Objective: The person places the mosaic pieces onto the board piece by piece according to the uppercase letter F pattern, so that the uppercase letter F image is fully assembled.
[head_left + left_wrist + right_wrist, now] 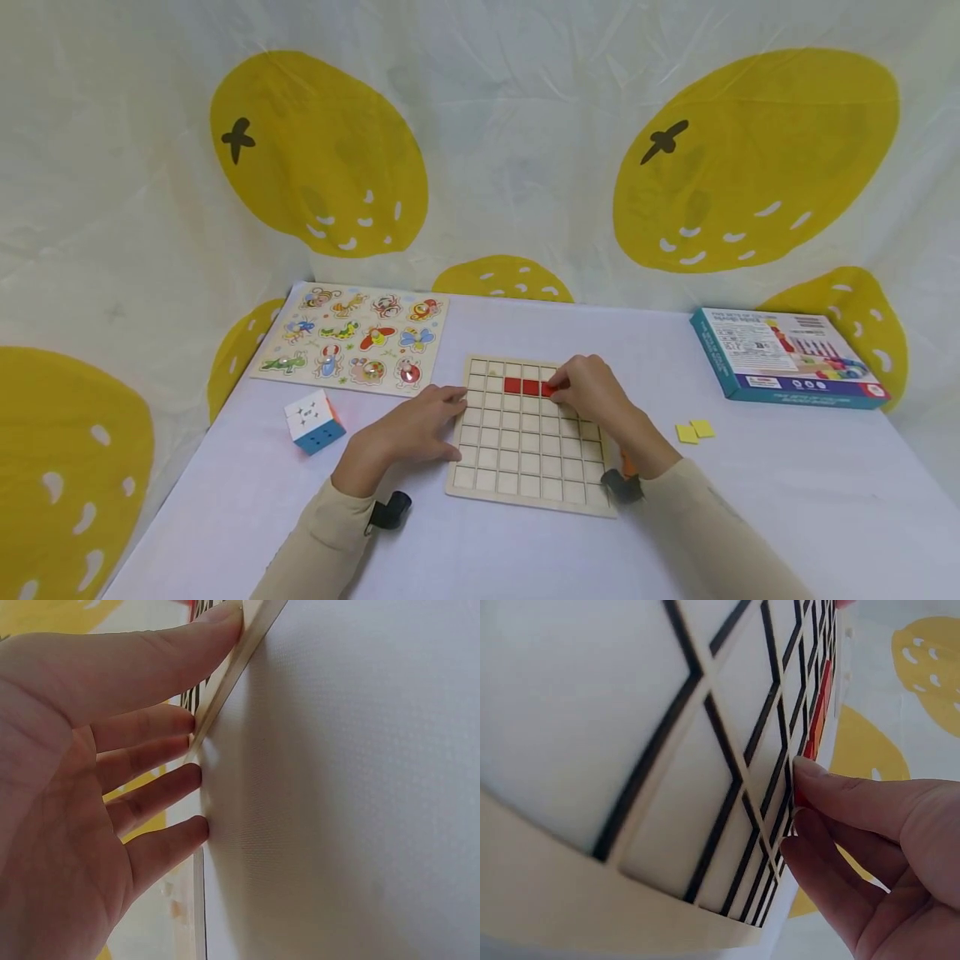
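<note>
A wooden grid board (532,503) lies on the table with square cells. Two red square tiles (522,387) sit side by side in its second row from the far edge. Beside them, my right hand (596,392) pinches a third red tile (547,389) at the adjoining cell. The right wrist view has the thumb and index finger at this red tile (801,796), close against the grid. My left hand (416,425) rests at the board's left edge, fingers extended. Thumb and fingertips meet the wooden edge (244,652) in the left wrist view.
An insect peg puzzle (348,337) lies at the back left, with a puzzle cube (315,421) in front of it. Two yellow tiles (695,431) lie right of the board. A flat toy box (787,358) is at the back right. Something orange (628,463) shows beside the right wrist.
</note>
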Available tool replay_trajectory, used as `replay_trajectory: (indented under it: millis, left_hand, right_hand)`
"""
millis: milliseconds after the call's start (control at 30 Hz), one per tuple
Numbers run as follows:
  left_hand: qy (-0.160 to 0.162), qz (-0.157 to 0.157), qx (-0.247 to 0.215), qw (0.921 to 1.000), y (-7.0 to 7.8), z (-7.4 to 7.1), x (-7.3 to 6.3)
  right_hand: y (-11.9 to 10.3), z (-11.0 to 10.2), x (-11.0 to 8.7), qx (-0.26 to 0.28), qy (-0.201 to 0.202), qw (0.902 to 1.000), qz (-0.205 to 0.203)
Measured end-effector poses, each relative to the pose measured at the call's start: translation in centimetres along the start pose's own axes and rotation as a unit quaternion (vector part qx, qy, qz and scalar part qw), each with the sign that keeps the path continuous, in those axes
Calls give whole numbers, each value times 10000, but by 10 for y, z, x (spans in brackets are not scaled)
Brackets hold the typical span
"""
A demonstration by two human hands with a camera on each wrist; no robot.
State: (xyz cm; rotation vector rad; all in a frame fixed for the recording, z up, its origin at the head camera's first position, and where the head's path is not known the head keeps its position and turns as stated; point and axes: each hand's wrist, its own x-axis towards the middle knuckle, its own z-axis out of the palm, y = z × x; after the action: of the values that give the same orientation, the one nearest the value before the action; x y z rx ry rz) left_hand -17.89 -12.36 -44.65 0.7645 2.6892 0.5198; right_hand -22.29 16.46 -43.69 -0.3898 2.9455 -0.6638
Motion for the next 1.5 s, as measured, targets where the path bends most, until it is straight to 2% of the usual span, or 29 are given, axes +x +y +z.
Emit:
replay_trajectory:
  millis: [500, 733, 967, 1100, 1300, 1433, 1500]
  left_hand:
    - [-59, -73, 52, 9999, 0, -1, 0]
    - [-30, -58, 9, 10000, 4, -4, 0]
    - [-47, -113, -7, 9999, 4, -3, -1]
    - [-37, -64, 19, 10000, 3, -3, 0]
    - [6, -32, 13, 10000, 2, -3, 1]
    - [-6, -99, -52, 9999, 1, -2, 0]
    - [-17, -128, -67, 9999, 1, -1, 0]
  right_hand:
    - [-2, 2, -2, -153, 127, 9998, 101]
    - [0, -1, -3, -169, 100, 9997, -125]
    - [10, -7, -15, 154, -241, 9987, -424]
    - [21, -13, -24, 242, -158, 9995, -96]
    - [50, -28, -37, 93, 44, 9991, 405]
    - [69, -36, -47, 235, -286, 9950, 926]
    - [76, -39, -52, 275, -511, 9928, 1047]
